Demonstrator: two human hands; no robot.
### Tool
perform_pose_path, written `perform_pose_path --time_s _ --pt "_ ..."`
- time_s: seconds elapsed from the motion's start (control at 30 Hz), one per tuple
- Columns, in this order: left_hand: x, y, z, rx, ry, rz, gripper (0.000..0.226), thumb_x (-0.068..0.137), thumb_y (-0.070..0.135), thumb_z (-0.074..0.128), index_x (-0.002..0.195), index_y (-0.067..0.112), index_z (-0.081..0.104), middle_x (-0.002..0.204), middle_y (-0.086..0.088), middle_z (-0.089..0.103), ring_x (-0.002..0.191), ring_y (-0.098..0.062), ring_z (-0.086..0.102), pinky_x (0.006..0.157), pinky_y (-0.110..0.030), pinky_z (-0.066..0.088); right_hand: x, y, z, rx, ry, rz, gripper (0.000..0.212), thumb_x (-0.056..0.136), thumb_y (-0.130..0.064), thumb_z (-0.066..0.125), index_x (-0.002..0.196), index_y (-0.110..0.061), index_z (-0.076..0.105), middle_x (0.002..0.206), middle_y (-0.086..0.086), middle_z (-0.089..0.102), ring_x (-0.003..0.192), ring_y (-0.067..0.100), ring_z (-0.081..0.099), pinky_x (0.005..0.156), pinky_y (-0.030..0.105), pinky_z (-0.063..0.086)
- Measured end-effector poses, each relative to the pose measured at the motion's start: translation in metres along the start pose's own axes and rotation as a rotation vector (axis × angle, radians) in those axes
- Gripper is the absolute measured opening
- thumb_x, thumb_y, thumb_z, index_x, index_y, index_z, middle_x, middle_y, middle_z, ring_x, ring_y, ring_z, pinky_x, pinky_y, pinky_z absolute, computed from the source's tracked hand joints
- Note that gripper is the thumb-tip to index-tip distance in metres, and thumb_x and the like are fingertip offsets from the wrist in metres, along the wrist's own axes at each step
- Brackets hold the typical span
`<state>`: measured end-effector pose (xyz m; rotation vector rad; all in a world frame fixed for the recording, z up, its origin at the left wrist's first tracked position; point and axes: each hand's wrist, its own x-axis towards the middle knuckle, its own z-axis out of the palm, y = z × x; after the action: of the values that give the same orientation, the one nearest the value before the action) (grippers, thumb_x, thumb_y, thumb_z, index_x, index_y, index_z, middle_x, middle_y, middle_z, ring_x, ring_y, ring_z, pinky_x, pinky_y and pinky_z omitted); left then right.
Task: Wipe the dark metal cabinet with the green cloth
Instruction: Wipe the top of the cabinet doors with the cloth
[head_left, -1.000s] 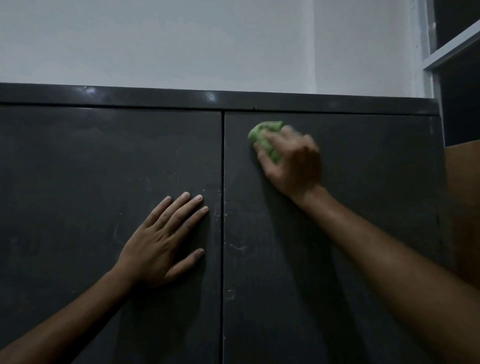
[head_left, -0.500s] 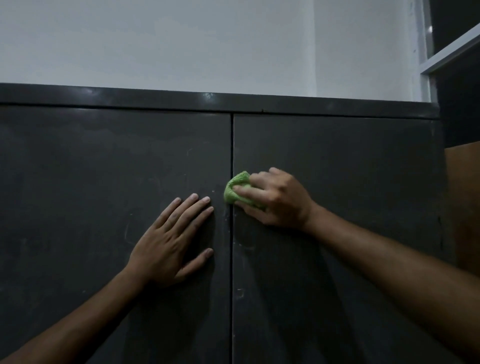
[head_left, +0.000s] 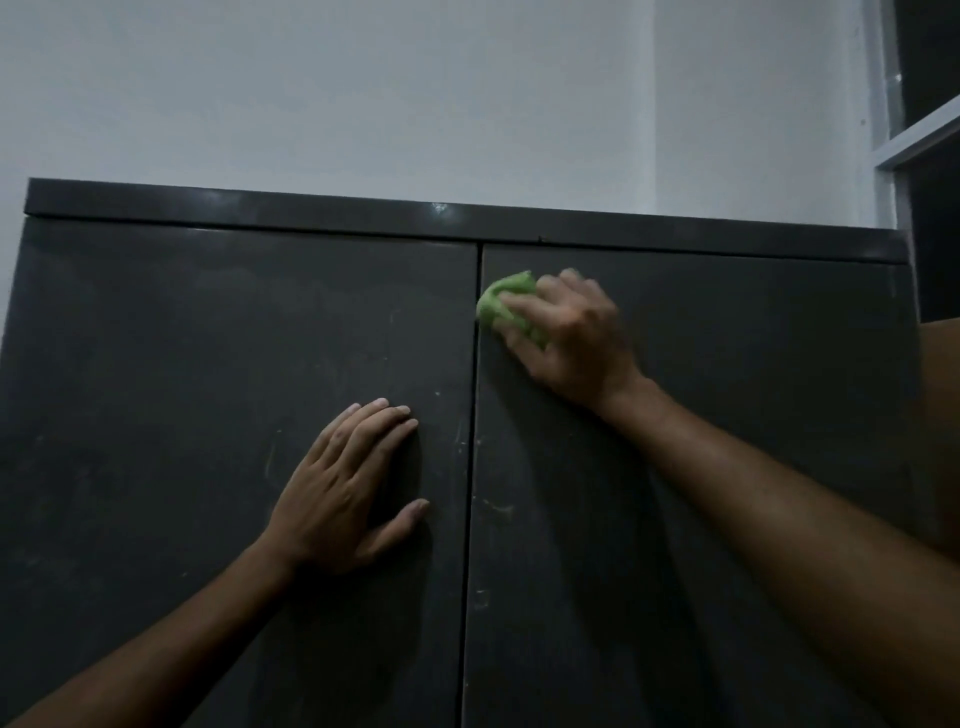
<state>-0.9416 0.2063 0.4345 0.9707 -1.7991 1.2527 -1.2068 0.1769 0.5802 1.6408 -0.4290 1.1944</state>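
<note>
The dark metal cabinet (head_left: 753, 389) fills the view, with two doors split by a vertical seam down the middle. My right hand (head_left: 571, 338) is shut on a bunched green cloth (head_left: 501, 306) and presses it against the right door, close to the seam and just under the top edge. My left hand (head_left: 348, 493) lies flat on the left door with fingers spread, lower down and left of the seam. The doors show pale scuffs and scratches near the seam.
A pale wall (head_left: 363, 93) rises behind the cabinet top. A white window frame (head_left: 893, 145) with dark panes stands at the upper right. A brown surface (head_left: 943, 415) adjoins the cabinet's right side.
My right hand first slid the cloth down along the seam, then back up to near the top of the right door. The view tilted upward. My left hand stayed pressed flat.
</note>
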Motion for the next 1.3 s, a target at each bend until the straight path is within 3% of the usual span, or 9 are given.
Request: perform_pose_path --time_s 0.07,0.17,0.23,0.4,0.57,0.77,0.93,1.13,1.3 --pt "-0.007 -0.001 -0.002 -0.023 0.011 -0.033 0.079 0.091 0.063 0.049 0.145 0.004 0.046 0.152 -0.013 0.041 0.146 -0.026 0.032 0.125 -0.037 0.016 -0.004 -0.017 0.008 0.026 0.056 0.138 0.026 0.090 -0.037 0.065 0.105 -0.018 0.074 0.090 0.008 0.066 0.080 0.031 0.057 0.067 0.039 0.045" --pt "-0.022 -0.011 -0.010 0.013 -0.028 -0.015 0.079 0.093 0.063 0.046 0.146 0.005 0.044 0.152 -0.014 0.041 0.147 -0.026 0.031 0.124 -0.039 0.018 -0.031 -0.046 0.015 0.093 -0.157 -0.291 0.031 0.092 -0.039 0.062 0.109 -0.015 0.071 0.093 0.008 0.066 0.078 0.026 0.056 0.065 0.036 0.042" --pt "-0.030 -0.024 -0.018 0.057 -0.071 0.002 0.080 0.094 0.065 0.043 0.147 0.006 0.042 0.153 -0.015 0.040 0.147 -0.026 0.029 0.125 -0.038 0.015 -0.019 -0.034 0.009 0.092 -0.210 -0.400 0.029 0.093 -0.037 0.064 0.107 -0.013 0.072 0.092 0.009 0.068 0.077 0.025 0.058 0.064 0.035 0.043" --pt "-0.039 -0.057 -0.028 0.119 -0.119 0.013 0.085 0.092 0.068 0.041 0.151 0.006 0.035 0.156 -0.016 0.037 0.148 -0.028 0.026 0.123 -0.043 0.018 0.018 -0.025 0.012 0.022 0.071 0.095 0.027 0.093 -0.032 0.063 0.099 -0.008 0.072 0.086 0.013 0.069 0.075 0.032 0.059 0.067 0.038 0.044" --pt "-0.044 -0.067 -0.028 0.120 -0.135 0.075 0.087 0.092 0.068 0.040 0.151 0.004 0.034 0.159 -0.016 0.032 0.150 -0.028 0.021 0.125 -0.040 0.011 -0.031 -0.063 0.013 0.101 -0.258 -0.418 0.030 0.096 -0.035 0.060 0.103 -0.007 0.071 0.084 0.009 0.067 0.072 0.024 0.056 0.065 0.036 0.043" --pt "-0.047 -0.073 -0.026 0.088 -0.113 0.110 0.086 0.093 0.067 0.040 0.152 0.006 0.033 0.160 -0.014 0.030 0.152 -0.028 0.021 0.123 -0.043 0.015 0.016 -0.062 0.019 0.018 0.097 0.199 0.026 0.091 -0.029 0.068 0.093 -0.003 0.067 0.076 0.015 0.063 0.064 0.029 0.055 0.062 0.036 0.045" --pt "-0.047 -0.077 -0.025 0.069 -0.119 0.128 0.086 0.094 0.067 0.040 0.154 0.006 0.031 0.162 -0.013 0.027 0.153 -0.027 0.019 0.125 -0.042 0.013 -0.027 -0.095 0.024 0.071 -0.245 -0.351 0.029 0.094 -0.035 0.062 0.089 -0.007 0.067 0.079 0.010 0.063 0.069 0.026 0.054 0.062 0.037 0.043" --pt "-0.053 -0.084 -0.027 0.016 -0.110 0.145 0.082 0.095 0.064 0.042 0.153 0.006 0.034 0.161 -0.011 0.028 0.153 -0.025 0.019 0.126 -0.041 0.010 0.020 -0.076 0.028 -0.022 0.083 0.187 0.025 0.090 -0.030 0.067 0.093 -0.006 0.069 0.085 0.013 0.065 0.077 0.032 0.056 0.067 0.041 0.046" --pt "-0.065 -0.108 -0.038 0.034 -0.107 0.134 0.081 0.094 0.063 0.043 0.151 0.006 0.036 0.160 -0.012 0.032 0.152 -0.026 0.021 0.125 -0.042 0.012 -0.018 -0.098 0.030 0.044 -0.236 -0.411 0.029 0.092 -0.036 0.063 0.098 -0.008 0.069 0.086 0.011 0.063 0.075 0.027 0.054 0.065 0.037 0.042"
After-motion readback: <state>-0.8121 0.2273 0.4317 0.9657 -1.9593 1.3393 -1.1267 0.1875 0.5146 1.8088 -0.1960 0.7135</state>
